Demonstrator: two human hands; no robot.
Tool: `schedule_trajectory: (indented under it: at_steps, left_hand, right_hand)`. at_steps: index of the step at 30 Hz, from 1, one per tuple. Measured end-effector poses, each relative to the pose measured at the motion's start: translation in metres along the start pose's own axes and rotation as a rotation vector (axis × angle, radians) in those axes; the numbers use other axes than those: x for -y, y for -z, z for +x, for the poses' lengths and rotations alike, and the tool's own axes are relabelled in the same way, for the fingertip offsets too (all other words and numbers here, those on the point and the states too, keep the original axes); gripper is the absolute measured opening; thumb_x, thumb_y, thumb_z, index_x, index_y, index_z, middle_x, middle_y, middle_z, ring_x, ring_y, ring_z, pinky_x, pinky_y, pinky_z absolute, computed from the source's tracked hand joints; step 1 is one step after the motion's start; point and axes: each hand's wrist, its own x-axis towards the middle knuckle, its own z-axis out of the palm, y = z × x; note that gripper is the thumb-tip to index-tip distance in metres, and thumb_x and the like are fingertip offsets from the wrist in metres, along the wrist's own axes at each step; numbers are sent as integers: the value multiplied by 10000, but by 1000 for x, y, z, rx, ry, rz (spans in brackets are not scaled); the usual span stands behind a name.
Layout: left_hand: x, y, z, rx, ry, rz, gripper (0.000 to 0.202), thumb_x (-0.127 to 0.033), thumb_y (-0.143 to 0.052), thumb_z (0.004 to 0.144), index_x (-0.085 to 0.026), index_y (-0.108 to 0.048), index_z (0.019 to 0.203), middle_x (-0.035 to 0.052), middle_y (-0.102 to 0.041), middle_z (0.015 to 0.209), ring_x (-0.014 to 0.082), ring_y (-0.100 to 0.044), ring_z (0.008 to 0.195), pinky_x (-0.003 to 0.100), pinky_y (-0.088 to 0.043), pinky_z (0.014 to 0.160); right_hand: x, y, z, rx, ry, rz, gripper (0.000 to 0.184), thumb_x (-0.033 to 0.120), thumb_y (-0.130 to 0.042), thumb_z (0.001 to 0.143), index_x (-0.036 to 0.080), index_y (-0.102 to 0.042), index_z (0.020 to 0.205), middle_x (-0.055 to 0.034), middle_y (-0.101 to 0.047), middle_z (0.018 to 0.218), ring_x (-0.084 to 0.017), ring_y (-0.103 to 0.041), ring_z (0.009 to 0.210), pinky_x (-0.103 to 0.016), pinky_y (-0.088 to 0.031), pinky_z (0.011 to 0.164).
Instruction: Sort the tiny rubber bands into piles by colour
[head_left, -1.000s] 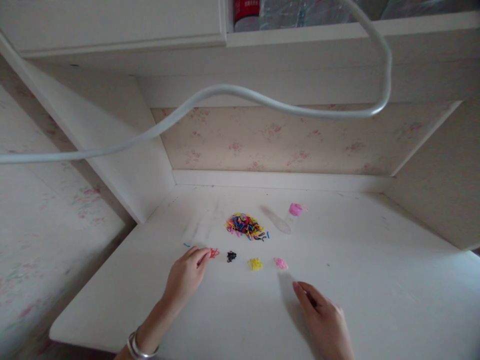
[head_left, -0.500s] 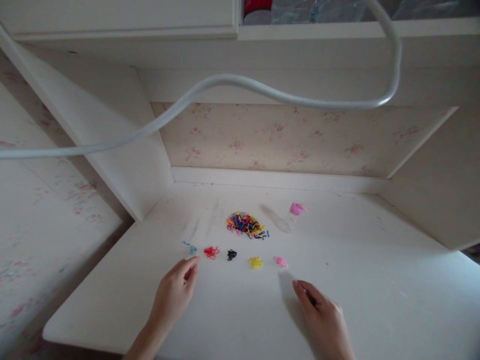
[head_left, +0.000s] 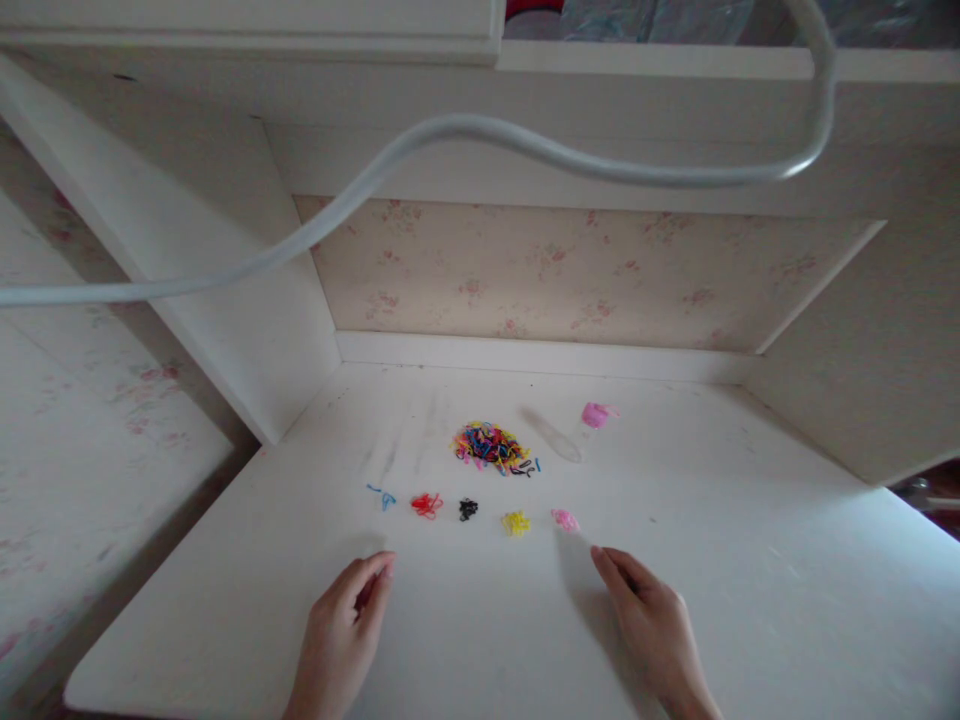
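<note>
My left hand (head_left: 346, 615) hovers over the near left of the desk, thumb and fingertips pinched together. It is nearest to the few blue rubber bands (head_left: 387, 500) and the red rubber bands (head_left: 427, 505). My right hand (head_left: 646, 610) is also pinched closed, just right of and nearer than the pink rubber bands (head_left: 565, 520). Whatever either pinch holds, if anything, is hidden. Between the hands, farther off, lie small piles of black rubber bands (head_left: 468, 509) and yellow rubber bands (head_left: 516, 523). A larger mixed heap of coloured rubber bands (head_left: 489, 446) sits behind them.
A clear container with a pink lid (head_left: 596, 415) stands at the back right of the heap, on the white desk (head_left: 720, 600). Above, a thick white cable (head_left: 480, 127) crosses the view below a cabinet (head_left: 247, 25). Side panels (head_left: 817, 400) border the desk.
My left hand has drawn back toward me, away from the blue bands. My right hand has risen slightly in view, still pinched. The piles look unchanged; the camera view has shifted a little.
</note>
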Motion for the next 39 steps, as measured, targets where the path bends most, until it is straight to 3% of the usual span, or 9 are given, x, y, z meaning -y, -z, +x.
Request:
schedule_trajectory:
  at_steps: [4, 8, 11, 14, 20, 28, 34, 39]
  left_hand:
    - [-2, 0, 1, 20, 37, -47, 282, -397, -482, 875, -207, -660, 980, 37, -712, 914, 135, -671, 752, 199, -537, 654]
    - [-6, 1, 0, 12, 104, -98, 287, -401, -476, 877, -200, -658, 970, 28, -706, 865, 130, -653, 680, 203, -531, 607]
    - [-6, 2, 1, 9, 119, -126, 287, -403, -481, 874, -198, -662, 961, 36, -708, 878, 138, -658, 702, 212, -537, 621]
    - [-6, 4, 1, 3, 117, -138, 282, -401, -487, 872, -202, -665, 963, 45, -711, 905, 149, -667, 755, 222, -548, 654]
    - [-5, 6, 2, -22, 86, -170, 277, -401, -487, 870, -206, -678, 922, 53, -717, 891, 162, -676, 760, 229, -559, 646]
    - [-5, 7, 3, 15, 114, -162, 286, -386, -485, 874, -206, -677, 986, 52, -716, 945, 165, -680, 791, 239, -562, 674]
    - [-4, 6, 2, 43, 110, -145, 288, -390, -476, 879, -205, -670, 983, 45, -714, 951, 161, -676, 795, 242, -557, 689]
    - [1, 6, 0, 60, 106, -131, 300, -414, -491, 869, -207, -670, 991, 47, -713, 972, 164, -675, 820, 239, -556, 698]
  right_hand:
    - [37, -9, 3, 51, 174, -77, 457, 567, -423, 841, 209, -707, 838, 23, -603, 560, -104, -501, 489, -185, -369, 488]
    - [90, -26, 22, 151, 374, -231, 372, 472, -395, 888, 267, -706, 895, 13, -665, 649, -109, -568, 561, -195, -385, 560]
    - [119, -47, 45, 218, 390, -506, 340, 418, -385, 888, 305, -706, 907, -8, -707, 754, -147, -634, 676, -221, -406, 603]
    - [133, -70, 65, 252, 371, -711, 338, 390, -392, 875, 279, -707, 933, -58, -719, 897, -202, -660, 803, -270, -443, 664]
    - [139, -96, 81, 256, 341, -771, 358, 350, -406, 871, 185, -715, 944, -132, -710, 934, -238, -665, 850, -324, -469, 726]
    - [141, -102, 81, 247, 334, -764, 411, 349, -334, 923, 155, -694, 966, -148, -694, 969, -231, -650, 901, -328, -457, 774]
    - [133, -82, 67, 205, 385, -698, 442, 414, -250, 956, 216, -640, 1013, -95, -702, 951, -206, -657, 833, -282, -436, 704]
    - [97, -43, 47, 127, 390, -500, 464, 452, -236, 951, 237, -645, 988, -52, -713, 834, -162, -653, 734, -219, -393, 625]
